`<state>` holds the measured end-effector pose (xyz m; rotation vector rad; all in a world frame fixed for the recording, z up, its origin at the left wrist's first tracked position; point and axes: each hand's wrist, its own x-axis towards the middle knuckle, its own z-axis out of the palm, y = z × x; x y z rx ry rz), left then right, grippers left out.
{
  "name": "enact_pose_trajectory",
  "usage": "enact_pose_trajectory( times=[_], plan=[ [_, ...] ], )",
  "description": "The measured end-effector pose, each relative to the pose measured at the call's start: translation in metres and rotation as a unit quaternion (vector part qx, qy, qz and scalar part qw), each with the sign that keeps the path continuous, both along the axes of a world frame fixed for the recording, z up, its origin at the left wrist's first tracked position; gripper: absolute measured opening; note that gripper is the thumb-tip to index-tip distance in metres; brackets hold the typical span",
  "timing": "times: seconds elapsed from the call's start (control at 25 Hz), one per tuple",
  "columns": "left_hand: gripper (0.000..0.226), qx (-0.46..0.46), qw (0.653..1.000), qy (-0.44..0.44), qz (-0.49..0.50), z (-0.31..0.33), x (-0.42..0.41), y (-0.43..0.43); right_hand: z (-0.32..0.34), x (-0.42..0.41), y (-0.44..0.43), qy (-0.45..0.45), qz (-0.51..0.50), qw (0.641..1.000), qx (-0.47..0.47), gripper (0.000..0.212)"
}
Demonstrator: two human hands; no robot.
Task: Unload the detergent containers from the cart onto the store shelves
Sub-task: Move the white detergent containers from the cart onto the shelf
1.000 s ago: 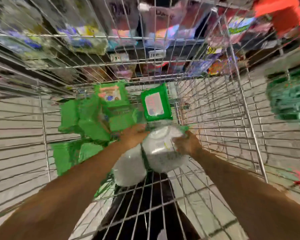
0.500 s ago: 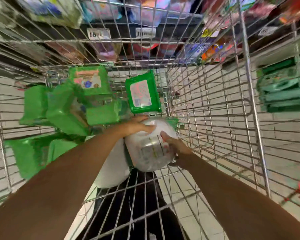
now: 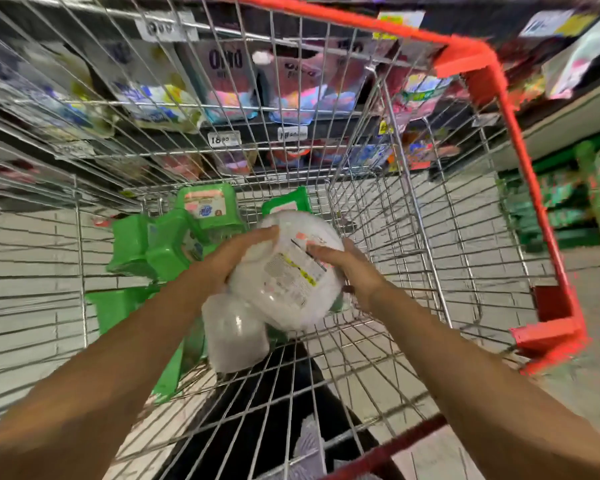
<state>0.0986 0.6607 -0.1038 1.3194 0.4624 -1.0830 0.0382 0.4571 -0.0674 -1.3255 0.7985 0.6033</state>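
The white container (image 3: pixel 288 271) was inside the cart (image 3: pixel 528 174), lifted off the wire floor and held between both hands. The left hand (image 3: pixel 232 261) lay on the left side of the container, its fingers (image 3: pixel 258 237) curved along the wall toward the far end. The right hand (image 3: pixel 350 271) lay on the right side, its fingers (image 3: pixel 321 252) bent over the label. So both sets of fingers were clamped on the container, one from each side, and neither hand was nearer than the other.

The long axis of the container seemed to point away from the person, toward the far wall of the cart. Just below the container, at its near left, a clear container (image 3: pixel 234 336) rested. Further to the left, green containers (image 3: pixel 174 247) lay in a heap. The shelves (image 3: pixel 561 112) stood beyond the container, behind the wire walls and higher up. I think the next move had to go straight up first, over the orange rim, because the wire closed every way to the side.
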Motion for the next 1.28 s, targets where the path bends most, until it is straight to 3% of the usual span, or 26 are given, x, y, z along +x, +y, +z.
enact_pose_trajectory(
  times=[0.16, 0.28, 0.48, 0.6, 0.68, 0.76, 0.84, 0.88, 0.96, 1.0, 1.12, 1.28],
  plan=[
    [0.03, -0.045, 0.992, -0.043, 0.106, 0.081, -0.018, 0.015, 0.065, -0.009, 0.005, -0.161, -0.03, 0.986, -0.014, 0.053],
    [0.031, -0.104, 0.969, -0.128, 0.182, 0.138, -0.035, 0.017, 0.108, -0.009, -0.001, -0.231, -0.045, 0.971, 0.039, 0.071],
    [0.034, -0.167, 0.913, -0.228, 0.296, 0.196, -0.072, 0.025, 0.15, -0.013, 0.015, -0.266, -0.029, 0.946, 0.185, 0.074],
    [0.037, -0.149, 0.907, -0.237, 0.314, 0.209, -0.083, 0.032, 0.158, -0.024, 0.037, -0.223, -0.034, 0.932, 0.283, 0.108],
    [0.042, -0.08, 0.925, -0.238, 0.284, 0.217, -0.088, 0.037, 0.159, -0.029, 0.049, -0.235, -0.058, 0.926, 0.291, 0.096],
    [0.064, 0.014, 0.94, -0.256, 0.226, 0.227, -0.089, 0.047, 0.16, -0.029, 0.057, -0.251, -0.097, 0.927, 0.262, 0.074],
    [0.091, 0.107, 0.921, -0.316, 0.201, 0.234, -0.091, 0.054, 0.166, -0.027, 0.063, -0.297, -0.109, 0.928, 0.197, 0.073],
    [0.093, 0.116, 0.91, -0.351, 0.188, 0.24, -0.091, 0.055, 0.171, -0.025, 0.066, -0.33, -0.099, 0.927, 0.147, 0.074],
    [0.093, 0.094, 0.906, -0.387, 0.143, 0.252, -0.093, 0.045, 0.177, -0.024, 0.075, -0.379, -0.069, 0.921, 0.063, 0.074],
    [0.105, 0.109, 0.9, -0.404, 0.122, 0.251, -0.094, 0.04, 0.178, -0.024, 0.08, -0.394, -0.061, 0.916, 0.045, 0.071],
    [0.138, 0.138, 0.885, -0.425, 0.136, 0.244, -0.092, 0.032, 0.182, -0.022, 0.088, -0.403, -0.056, 0.91, 0.077, 0.042],
    [0.127, 0.012, 0.886, -0.394, 0.246, 0.236, -0.088, 0.043, 0.185, -0.013, 0.075, -0.41, -0.036, 0.908, 0.073, 0.03]
  ],
)
